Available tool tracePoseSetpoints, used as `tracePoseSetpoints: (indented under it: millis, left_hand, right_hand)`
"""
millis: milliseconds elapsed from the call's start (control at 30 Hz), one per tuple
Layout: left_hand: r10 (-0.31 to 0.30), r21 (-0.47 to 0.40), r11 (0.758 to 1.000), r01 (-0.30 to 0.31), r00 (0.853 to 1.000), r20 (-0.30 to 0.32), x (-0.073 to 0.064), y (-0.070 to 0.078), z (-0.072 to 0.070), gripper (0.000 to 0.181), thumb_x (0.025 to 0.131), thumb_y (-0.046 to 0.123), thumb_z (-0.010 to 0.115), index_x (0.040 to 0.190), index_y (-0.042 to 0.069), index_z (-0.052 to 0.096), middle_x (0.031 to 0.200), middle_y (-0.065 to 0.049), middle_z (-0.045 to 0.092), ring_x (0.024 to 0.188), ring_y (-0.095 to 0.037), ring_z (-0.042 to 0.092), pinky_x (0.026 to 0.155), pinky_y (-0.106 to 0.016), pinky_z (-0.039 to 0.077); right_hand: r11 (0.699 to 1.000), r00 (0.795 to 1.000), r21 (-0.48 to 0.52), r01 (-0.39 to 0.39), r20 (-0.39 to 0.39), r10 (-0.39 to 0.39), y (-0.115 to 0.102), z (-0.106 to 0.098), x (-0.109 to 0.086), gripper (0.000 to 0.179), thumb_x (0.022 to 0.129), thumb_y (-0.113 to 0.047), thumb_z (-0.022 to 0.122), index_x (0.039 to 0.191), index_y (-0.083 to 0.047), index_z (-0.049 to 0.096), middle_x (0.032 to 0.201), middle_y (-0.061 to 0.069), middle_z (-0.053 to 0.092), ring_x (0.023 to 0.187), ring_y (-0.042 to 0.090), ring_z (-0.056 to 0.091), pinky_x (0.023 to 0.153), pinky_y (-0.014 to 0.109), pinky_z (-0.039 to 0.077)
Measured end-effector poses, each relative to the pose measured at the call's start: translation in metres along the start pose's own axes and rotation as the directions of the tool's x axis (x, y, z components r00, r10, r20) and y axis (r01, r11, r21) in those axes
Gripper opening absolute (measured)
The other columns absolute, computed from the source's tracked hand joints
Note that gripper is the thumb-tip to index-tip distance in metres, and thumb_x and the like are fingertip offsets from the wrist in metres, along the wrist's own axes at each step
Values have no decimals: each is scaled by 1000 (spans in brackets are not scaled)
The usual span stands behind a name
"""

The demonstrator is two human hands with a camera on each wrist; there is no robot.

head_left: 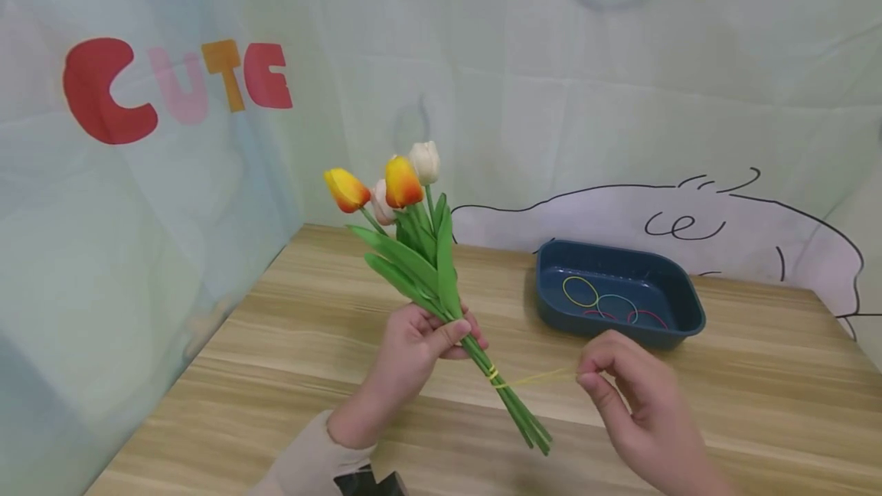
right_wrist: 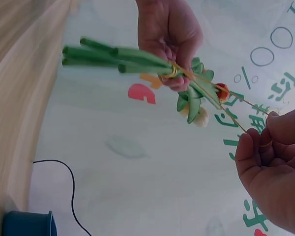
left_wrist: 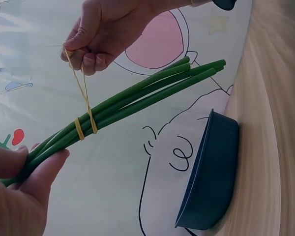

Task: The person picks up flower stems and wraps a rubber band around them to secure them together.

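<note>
My left hand grips a bunch of artificial tulips by the green stems, holding them above the wooden table. The blooms are orange-yellow and white. A yellow rubber band is wound round the stems below that hand. My right hand pinches the free loop of the band and pulls it taut away from the stems. The stem ends stick out past the band. Both hands show in the wrist views: left hand, right hand.
A dark blue tray stands at the back right of the table and holds several coloured rubber bands. A pale printed cloth backdrop with red and orange letters hangs behind and to the left.
</note>
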State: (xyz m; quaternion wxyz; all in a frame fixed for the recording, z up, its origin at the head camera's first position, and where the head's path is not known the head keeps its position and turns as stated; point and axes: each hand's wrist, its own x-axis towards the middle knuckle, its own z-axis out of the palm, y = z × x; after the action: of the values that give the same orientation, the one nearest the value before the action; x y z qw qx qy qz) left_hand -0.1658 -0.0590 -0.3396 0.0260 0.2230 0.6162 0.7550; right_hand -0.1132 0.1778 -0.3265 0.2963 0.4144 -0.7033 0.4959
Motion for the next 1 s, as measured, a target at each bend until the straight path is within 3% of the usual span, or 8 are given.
tracePoseSetpoints:
  millis: [133, 300, 433, 500, 600, 700, 867, 1000]
  left_hand:
    - [-18, -9, 1000, 18, 999, 28, -1, 4, 0, 20, 92, -4, 58, 98, -21, 51, 85, -25, 65, 77, -13, 70, 75, -38, 61]
    - [-34, -124, 991, 45, 995, 90, -3, 7, -2, 16, 93, -3, 57, 98, -17, 52, 82, -5, 68, 78, -13, 70, 75, -33, 61]
    - [2, -293, 955, 52, 984, 180, -3, 6, -6, 4, 93, -3, 56, 97, -1, 56, 84, -1, 68, 80, -14, 70, 76, -32, 60]
    - [28, -352, 934, 52, 976, 216, -3, 6, -8, 5, 94, 1, 57, 97, 4, 58, 85, -1, 69, 81, -14, 71, 76, -30, 60]
    - [55, -407, 912, 55, 966, 254, -3, 7, -12, 4, 94, 7, 60, 98, 6, 58, 86, -1, 69, 82, -14, 71, 77, -29, 60]
    - [50, -450, 889, 84, 959, 279, -3, 7, -14, 8, 94, 11, 61, 100, 7, 57, 87, -1, 67, 82, -14, 70, 78, -30, 60]
    - [55, -527, 841, 121, 951, 305, -2, 6, -15, 8, 94, 11, 60, 102, 8, 57, 88, -2, 66, 84, -14, 69, 81, -29, 59]
    - [77, -585, 802, 116, 953, 294, -1, 3, -16, 6, 95, 9, 58, 101, 8, 59, 90, -2, 67, 85, -14, 69, 84, -28, 59]
  right_hand:
    - [992, 1000, 121, -23, -9, 24, 7, -9, 0, 14, 94, -2, 57, 85, 8, 54, 81, 5, 52, 77, 11, 48, 59, 20, 42]
    - [979, 994, 171, -108, 5, 109, 14, -17, -2, 6, 90, 12, 56, 87, 7, 55, 82, 6, 53, 76, 12, 49, 57, 20, 44]
    - [958, 975, 183, -221, 52, 215, 17, -17, -6, 23, 85, 25, 50, 90, 3, 55, 86, 4, 54, 79, 12, 54, 66, 18, 51]
    - [946, 971, 218, -238, 69, 228, 20, -14, -8, 26, 84, 27, 48, 91, 3, 55, 87, 4, 54, 80, 12, 55, 69, 18, 52]
    - [930, 977, 300, -211, 87, 193, 26, -9, -11, 25, 83, 29, 47, 91, 6, 54, 88, 6, 54, 80, 14, 56, 69, 19, 53]
    - [923, 974, 315, -222, 114, 195, 29, -4, -13, 25, 84, 28, 47, 91, 5, 53, 87, 7, 53, 78, 14, 56, 68, 19, 53]
    - [908, 956, 308, -283, 169, 240, 30, 5, -15, 24, 85, 25, 49, 92, 2, 54, 86, 6, 52, 77, 14, 55, 67, 21, 53]
    - [895, 942, 312, -320, 203, 267, 32, 14, -18, 22, 86, 22, 51, 93, 2, 54, 85, 6, 52, 76, 16, 54, 65, 22, 52]
